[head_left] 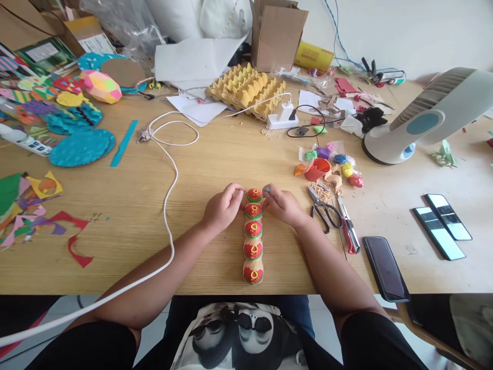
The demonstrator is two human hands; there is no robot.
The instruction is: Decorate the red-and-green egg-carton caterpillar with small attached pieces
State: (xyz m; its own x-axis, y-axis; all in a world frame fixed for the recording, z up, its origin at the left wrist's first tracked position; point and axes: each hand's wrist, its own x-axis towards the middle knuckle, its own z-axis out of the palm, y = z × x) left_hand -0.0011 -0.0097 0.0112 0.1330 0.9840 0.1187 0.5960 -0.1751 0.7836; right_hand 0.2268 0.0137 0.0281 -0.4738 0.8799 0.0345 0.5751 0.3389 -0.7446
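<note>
Being pinched in narrow grips by left hand [222, 209] and right hand [284, 205]: twelve o'clock end of a red-capped cardboard cup row [253, 241], all five capped.

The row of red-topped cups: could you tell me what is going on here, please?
A seated person has both hands at the far end of a row of five red-topped cups on the wooden table. The left hand and right hand flank the farthest cup; something small and blue shows at the right fingertips. Scissors and clay lumps lie nearby.
</note>
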